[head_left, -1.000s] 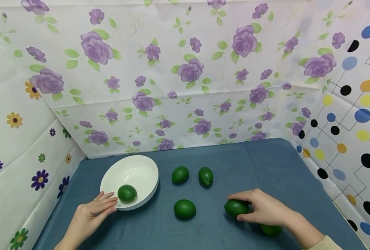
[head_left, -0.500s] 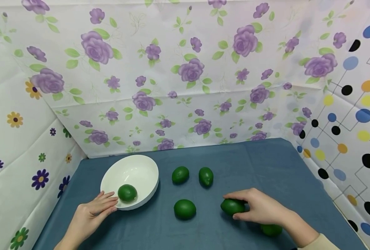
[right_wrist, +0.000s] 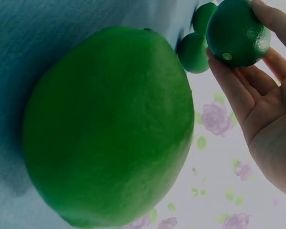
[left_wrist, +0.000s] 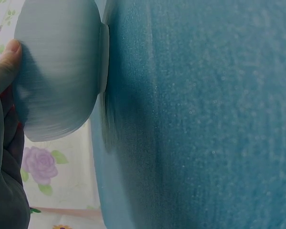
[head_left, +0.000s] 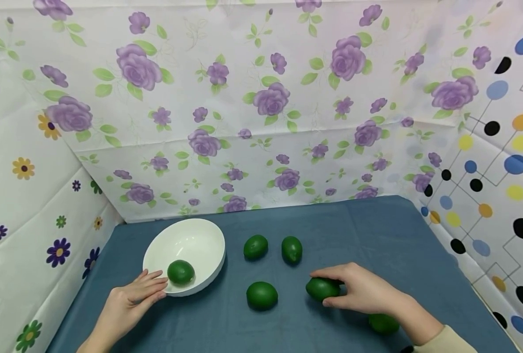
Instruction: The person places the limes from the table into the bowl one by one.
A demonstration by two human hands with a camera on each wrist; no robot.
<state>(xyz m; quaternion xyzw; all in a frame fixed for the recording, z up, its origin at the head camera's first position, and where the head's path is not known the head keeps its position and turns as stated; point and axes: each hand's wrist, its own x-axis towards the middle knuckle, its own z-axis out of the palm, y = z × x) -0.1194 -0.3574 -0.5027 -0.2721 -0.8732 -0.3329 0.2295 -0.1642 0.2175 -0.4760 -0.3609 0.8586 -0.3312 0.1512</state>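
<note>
My left hand point(head_left: 131, 301) rests its straight fingers on the near-left rim of a white bowl point(head_left: 199, 245), with one green lime point(head_left: 180, 272) lying inside. In the left wrist view, the thumb reaches to the rim of the bowl point(left_wrist: 57, 71). On the right, thumb and fingers of my right hand point(head_left: 365, 289) pinch another lime point(head_left: 322, 289). This lime point(right_wrist: 238, 33) is held raised off the cloth in the right wrist view. A further lime point(head_left: 382, 323) lies partly hidden below the right wrist and looms large as the near lime point(right_wrist: 109, 129) in the right wrist view.
Between the bowl and my right hand, three limes lie on the blue cloth point(head_left: 354, 230): a far-left lime point(head_left: 255, 247), a far-right lime point(head_left: 292, 250) and a nearer lime point(head_left: 262, 295). A flowered sheet point(head_left: 244, 113) stands behind, and a dotted sheet point(head_left: 500, 196) borders the right.
My right hand has shifted to the left, carrying the pinched lime. The left hand stays on the bowl's rim, and the other limes lie where they were.
</note>
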